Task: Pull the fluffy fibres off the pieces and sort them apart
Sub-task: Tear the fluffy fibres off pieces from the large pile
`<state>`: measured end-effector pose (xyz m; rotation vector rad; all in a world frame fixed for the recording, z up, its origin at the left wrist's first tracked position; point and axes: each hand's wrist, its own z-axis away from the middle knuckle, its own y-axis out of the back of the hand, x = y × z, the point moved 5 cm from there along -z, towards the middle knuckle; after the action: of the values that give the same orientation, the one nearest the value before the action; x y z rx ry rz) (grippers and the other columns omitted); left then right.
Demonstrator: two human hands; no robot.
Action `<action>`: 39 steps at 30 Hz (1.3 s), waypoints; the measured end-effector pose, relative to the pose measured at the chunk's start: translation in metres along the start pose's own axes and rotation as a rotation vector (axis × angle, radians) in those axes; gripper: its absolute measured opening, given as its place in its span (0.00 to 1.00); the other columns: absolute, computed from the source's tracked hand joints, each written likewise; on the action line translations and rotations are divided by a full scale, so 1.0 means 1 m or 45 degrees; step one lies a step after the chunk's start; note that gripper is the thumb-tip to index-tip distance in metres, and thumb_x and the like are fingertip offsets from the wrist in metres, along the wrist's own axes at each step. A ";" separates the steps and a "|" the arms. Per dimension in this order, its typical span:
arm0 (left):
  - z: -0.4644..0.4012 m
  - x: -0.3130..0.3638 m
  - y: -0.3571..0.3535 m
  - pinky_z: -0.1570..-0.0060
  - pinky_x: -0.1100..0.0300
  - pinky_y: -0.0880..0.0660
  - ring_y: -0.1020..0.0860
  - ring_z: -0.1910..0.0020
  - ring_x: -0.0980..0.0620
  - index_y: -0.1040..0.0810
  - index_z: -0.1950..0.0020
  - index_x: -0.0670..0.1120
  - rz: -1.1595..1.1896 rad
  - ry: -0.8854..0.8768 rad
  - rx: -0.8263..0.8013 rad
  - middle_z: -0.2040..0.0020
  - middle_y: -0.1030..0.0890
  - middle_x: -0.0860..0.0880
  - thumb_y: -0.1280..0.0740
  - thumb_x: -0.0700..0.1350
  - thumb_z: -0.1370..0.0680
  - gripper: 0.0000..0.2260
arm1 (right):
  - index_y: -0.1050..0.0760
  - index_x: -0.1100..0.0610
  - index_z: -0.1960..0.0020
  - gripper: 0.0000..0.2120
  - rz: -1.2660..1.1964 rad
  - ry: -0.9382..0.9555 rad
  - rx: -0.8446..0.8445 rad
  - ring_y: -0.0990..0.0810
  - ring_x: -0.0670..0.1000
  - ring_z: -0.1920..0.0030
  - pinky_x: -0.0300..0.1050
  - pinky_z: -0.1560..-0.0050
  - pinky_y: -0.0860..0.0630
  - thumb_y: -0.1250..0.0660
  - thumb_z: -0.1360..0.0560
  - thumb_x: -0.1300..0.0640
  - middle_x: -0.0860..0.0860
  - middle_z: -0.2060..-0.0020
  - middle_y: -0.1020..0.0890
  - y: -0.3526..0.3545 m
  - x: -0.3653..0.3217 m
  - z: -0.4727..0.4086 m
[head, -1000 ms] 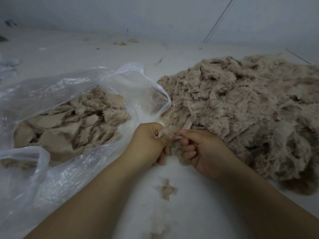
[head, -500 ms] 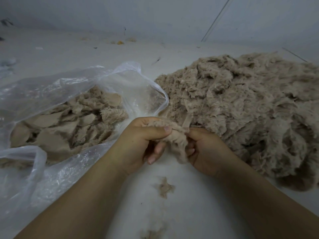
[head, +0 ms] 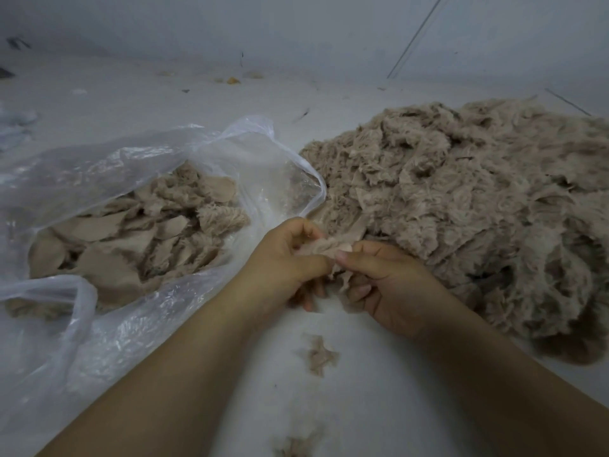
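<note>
Small orange crumbs (head: 233, 80) lie on the pale floor (head: 131, 94).

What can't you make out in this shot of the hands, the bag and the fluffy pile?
Head view:
- Held piece: mostly covered by left hand and right hand.
- Fluffy pile: cut off by the right edge.
- Plastic bag: cut off at the left edge.
- Specks by the wall: too small.

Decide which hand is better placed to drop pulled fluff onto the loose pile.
Right. Both hands grip the piece, but the right hand lies directly beside the fluffy pile, while the left hand sits nearer the plastic bag.
</note>
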<state>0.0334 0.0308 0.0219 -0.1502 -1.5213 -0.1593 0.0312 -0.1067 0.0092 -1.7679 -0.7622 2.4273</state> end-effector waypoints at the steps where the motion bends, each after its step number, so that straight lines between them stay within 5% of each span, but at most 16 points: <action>1: 0.000 0.001 0.000 0.76 0.59 0.31 0.25 0.75 0.47 0.22 0.55 0.47 -0.023 -0.055 0.020 0.63 0.22 0.44 0.27 0.40 0.33 0.10 | 0.30 0.63 0.59 0.08 -0.010 -0.005 -0.004 0.35 0.42 0.79 0.31 0.78 0.39 0.32 0.31 0.60 0.50 0.76 0.27 0.000 0.000 0.000; 4: 0.000 0.002 0.003 0.76 0.62 0.29 0.26 0.75 0.52 0.20 0.61 0.43 -0.010 -0.120 0.053 0.68 0.22 0.43 0.25 0.39 0.29 0.06 | 0.28 0.61 0.61 0.09 -0.068 -0.040 0.016 0.32 0.41 0.81 0.30 0.77 0.38 0.40 0.23 0.67 0.48 0.78 0.26 -0.001 -0.001 0.001; 9: -0.002 -0.001 0.011 0.72 0.60 0.29 0.27 0.74 0.48 0.21 0.59 0.33 0.221 -0.023 0.223 0.67 0.23 0.37 0.30 0.44 0.24 0.13 | 0.28 0.62 0.58 0.05 -0.188 -0.109 0.107 0.40 0.42 0.79 0.32 0.77 0.37 0.40 0.26 0.67 0.49 0.72 0.33 0.003 0.001 -0.001; 10: -0.001 0.000 0.010 0.72 0.61 0.30 0.28 0.75 0.48 0.21 0.60 0.35 0.197 -0.025 0.233 0.69 0.23 0.40 0.32 0.45 0.22 0.13 | 0.27 0.62 0.58 0.02 -0.194 -0.115 0.093 0.41 0.42 0.78 0.32 0.77 0.38 0.38 0.28 0.64 0.48 0.72 0.36 0.002 0.001 -0.001; 13: 0.003 0.007 0.002 0.76 0.64 0.35 0.32 0.78 0.53 0.24 0.67 0.45 -0.011 -0.113 0.188 0.76 0.27 0.48 0.37 0.48 0.18 0.17 | 0.24 0.63 0.53 0.15 -0.094 -0.075 0.011 0.39 0.41 0.77 0.31 0.75 0.38 0.30 0.33 0.53 0.45 0.74 0.35 -0.001 -0.001 0.001; 17: 0.006 0.010 -0.010 0.73 0.63 0.36 0.35 0.77 0.59 0.29 0.68 0.46 -0.341 -0.124 0.087 0.77 0.32 0.57 0.39 0.47 0.18 0.18 | 0.30 0.63 0.42 0.18 -0.062 -0.009 -0.074 0.32 0.40 0.79 0.30 0.76 0.36 0.34 0.29 0.57 0.45 0.77 0.27 -0.007 -0.001 0.002; 22: 0.004 0.010 0.002 0.79 0.65 0.38 0.35 0.79 0.52 0.31 0.74 0.47 -0.237 -0.010 0.151 0.78 0.32 0.50 0.39 0.40 0.21 0.20 | 0.28 0.65 0.57 0.04 -0.104 -0.038 0.000 0.37 0.41 0.80 0.31 0.77 0.37 0.34 0.29 0.64 0.50 0.76 0.31 -0.002 -0.001 0.001; 27: 0.004 0.006 -0.002 0.75 0.63 0.33 0.28 0.75 0.48 0.23 0.62 0.40 -0.092 0.040 -0.019 0.71 0.25 0.43 0.30 0.57 0.27 0.19 | 0.24 0.58 0.68 0.13 0.225 -0.020 -0.054 0.33 0.46 0.76 0.35 0.76 0.34 0.34 0.27 0.69 0.57 0.70 0.25 -0.003 0.002 0.003; 30: 0.002 0.003 -0.004 0.68 0.60 0.27 0.23 0.70 0.48 0.19 0.48 0.40 0.078 0.041 -0.041 0.65 0.20 0.41 0.30 0.42 0.24 0.07 | 0.22 0.63 0.63 0.06 0.254 -0.024 -0.081 0.31 0.46 0.75 0.36 0.74 0.32 0.33 0.28 0.69 0.58 0.69 0.25 -0.004 0.001 0.005; 32: 0.001 0.002 -0.006 0.57 0.53 0.25 0.21 0.62 0.43 0.18 0.46 0.43 0.137 0.018 -0.103 0.58 0.20 0.35 0.33 0.36 0.22 0.08 | 0.19 0.65 0.60 0.03 0.259 -0.019 -0.115 0.27 0.51 0.71 0.40 0.68 0.29 0.29 0.30 0.65 0.60 0.67 0.22 -0.005 0.001 0.006; 34: 0.002 0.001 -0.009 0.52 0.51 0.23 0.20 0.57 0.42 0.16 0.49 0.43 0.178 0.023 -0.164 0.53 0.18 0.35 0.34 0.35 0.22 0.08 | 0.20 0.70 0.55 0.12 0.277 -0.021 -0.125 0.26 0.59 0.60 0.46 0.60 0.28 0.28 0.32 0.60 0.66 0.59 0.20 -0.004 0.002 0.006; 39: 0.000 -0.001 -0.006 0.76 0.60 0.26 0.24 0.74 0.46 0.17 0.57 0.40 0.166 0.028 -0.147 0.65 0.19 0.38 0.34 0.37 0.22 0.06 | 0.21 0.71 0.53 0.12 0.041 -0.048 -0.265 0.18 0.65 0.58 0.49 0.60 0.20 0.36 0.28 0.62 0.68 0.61 0.18 -0.006 0.000 0.005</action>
<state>0.0321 0.0254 0.0209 -0.3377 -1.4758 -0.1442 0.0256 -0.1032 0.0124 -1.8188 -1.0324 2.4890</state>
